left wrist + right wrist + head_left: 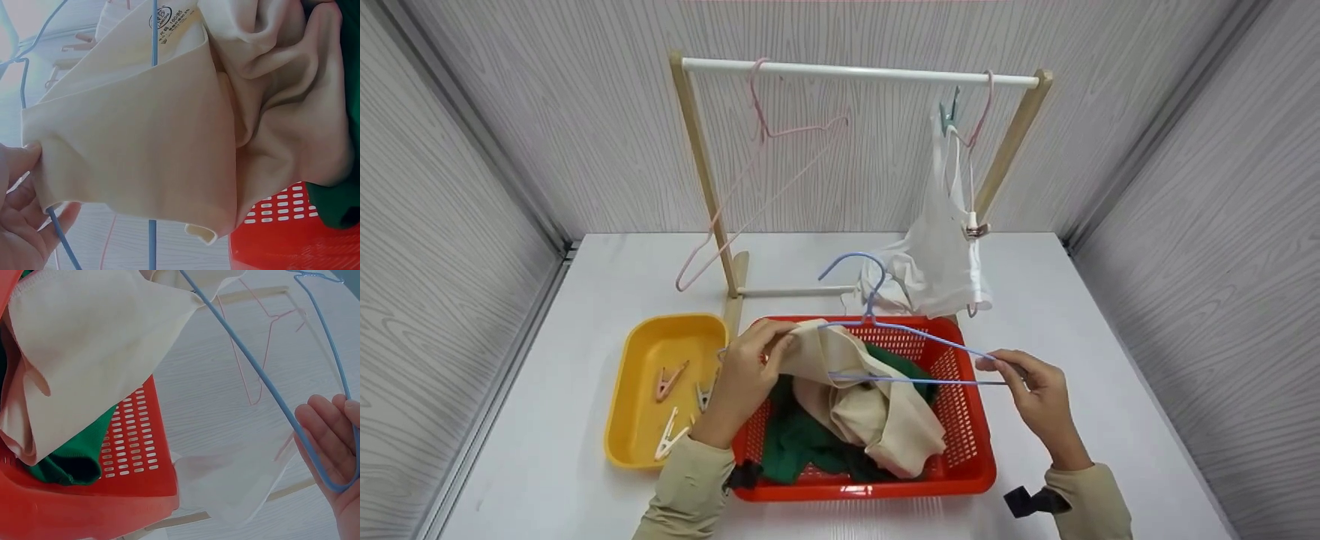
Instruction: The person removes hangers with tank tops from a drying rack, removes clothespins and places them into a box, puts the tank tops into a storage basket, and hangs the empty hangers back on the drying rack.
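A blue wire hanger (919, 381) spans the space between both hands above the red basket (855, 492). The left hand (746, 367) pinches the edge of a cream garment (911, 427), thumb on the outside, with the hanger's left end inside the fabric. In the left wrist view, the lower bar runs through the garment's wide opening, where printed label text (174, 22) shows. At the hanger's right end, the right hand (1039, 390) holds the bent wire corner between thumb and fingers. The garment's other end drapes into the basket over dark green cloth (802, 450).
A rack with a white rail (855, 72) stands behind the basket. From it hang a bare pink hanger (780, 202) and a white garment (941, 255) clipped to another pink hanger. To the left, a yellow tray (619, 405) holds several clothespins (666, 382).
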Demonstrator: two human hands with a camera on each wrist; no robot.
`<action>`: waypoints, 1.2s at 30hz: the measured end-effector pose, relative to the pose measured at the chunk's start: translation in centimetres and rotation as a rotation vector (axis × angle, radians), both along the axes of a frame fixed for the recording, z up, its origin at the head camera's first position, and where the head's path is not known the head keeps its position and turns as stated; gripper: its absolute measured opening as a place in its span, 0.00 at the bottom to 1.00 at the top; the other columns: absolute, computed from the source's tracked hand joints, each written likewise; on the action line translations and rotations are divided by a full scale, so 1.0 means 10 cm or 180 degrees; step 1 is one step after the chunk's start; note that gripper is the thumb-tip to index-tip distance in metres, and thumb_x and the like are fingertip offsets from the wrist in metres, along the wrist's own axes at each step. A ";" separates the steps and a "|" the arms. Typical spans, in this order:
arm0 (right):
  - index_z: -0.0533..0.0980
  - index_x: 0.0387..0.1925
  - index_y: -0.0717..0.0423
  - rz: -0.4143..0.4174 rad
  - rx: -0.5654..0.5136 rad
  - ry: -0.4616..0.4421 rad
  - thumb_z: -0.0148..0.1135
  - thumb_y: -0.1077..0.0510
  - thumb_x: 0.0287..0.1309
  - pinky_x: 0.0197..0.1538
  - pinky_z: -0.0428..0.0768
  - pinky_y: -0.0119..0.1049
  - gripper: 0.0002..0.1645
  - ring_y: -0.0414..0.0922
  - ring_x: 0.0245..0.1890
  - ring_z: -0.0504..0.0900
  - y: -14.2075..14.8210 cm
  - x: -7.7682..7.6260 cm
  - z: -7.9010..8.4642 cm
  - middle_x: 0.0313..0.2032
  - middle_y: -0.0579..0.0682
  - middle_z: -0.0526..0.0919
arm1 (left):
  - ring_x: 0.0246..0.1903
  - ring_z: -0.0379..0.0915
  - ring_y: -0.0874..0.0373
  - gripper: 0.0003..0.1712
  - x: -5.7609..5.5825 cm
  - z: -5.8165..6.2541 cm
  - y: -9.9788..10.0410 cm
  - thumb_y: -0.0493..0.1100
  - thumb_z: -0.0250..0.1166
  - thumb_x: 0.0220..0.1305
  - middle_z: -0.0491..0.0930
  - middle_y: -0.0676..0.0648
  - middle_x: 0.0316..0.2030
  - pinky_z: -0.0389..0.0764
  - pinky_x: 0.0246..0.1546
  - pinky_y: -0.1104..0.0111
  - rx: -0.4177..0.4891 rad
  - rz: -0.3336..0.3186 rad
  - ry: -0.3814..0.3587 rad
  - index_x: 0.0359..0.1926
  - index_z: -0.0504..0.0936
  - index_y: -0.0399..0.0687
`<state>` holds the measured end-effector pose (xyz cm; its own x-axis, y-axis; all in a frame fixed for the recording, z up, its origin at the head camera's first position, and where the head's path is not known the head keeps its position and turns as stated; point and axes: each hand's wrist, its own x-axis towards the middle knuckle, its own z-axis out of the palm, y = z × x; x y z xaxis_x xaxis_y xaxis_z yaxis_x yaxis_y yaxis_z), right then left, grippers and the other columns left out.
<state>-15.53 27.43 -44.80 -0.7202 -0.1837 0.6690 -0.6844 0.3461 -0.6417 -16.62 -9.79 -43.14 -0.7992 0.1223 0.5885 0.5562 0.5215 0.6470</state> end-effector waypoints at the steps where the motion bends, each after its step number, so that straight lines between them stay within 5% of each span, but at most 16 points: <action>1: 0.78 0.39 0.74 0.0003 -0.0012 0.0002 0.53 0.84 0.51 0.48 0.80 0.18 0.15 0.27 0.41 0.85 0.00 0.00 0.00 0.33 0.56 0.88 | 0.39 0.80 0.57 0.08 0.00 -0.01 -0.01 0.36 0.62 0.63 0.84 0.45 0.39 0.85 0.44 0.64 0.0000 0.0009 0.0015 0.44 0.82 0.41; 19: 0.75 0.39 0.81 0.0167 -0.0468 -0.0119 0.49 0.84 0.55 0.52 0.80 0.20 0.11 0.31 0.40 0.87 0.13 0.06 0.02 0.37 0.41 0.89 | 0.37 0.81 0.57 0.10 -0.04 -0.08 -0.09 0.34 0.67 0.57 0.86 0.46 0.38 0.85 0.44 0.68 0.0044 0.0106 0.0131 0.42 0.84 0.41; 36: 0.75 0.39 0.81 -0.0111 -0.0270 -0.0135 0.51 0.81 0.57 0.54 0.79 0.20 0.09 0.29 0.40 0.86 0.31 0.11 0.12 0.38 0.30 0.87 | 0.37 0.82 0.55 0.11 -0.07 -0.15 -0.17 0.33 0.68 0.57 0.86 0.44 0.39 0.86 0.44 0.63 0.0036 0.0148 0.0081 0.43 0.84 0.40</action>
<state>-14.47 30.48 -43.62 -0.7532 -0.1019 0.6499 -0.6445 0.3125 -0.6979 -17.35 -11.52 -44.61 -0.7886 0.0786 0.6099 0.5479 0.5399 0.6390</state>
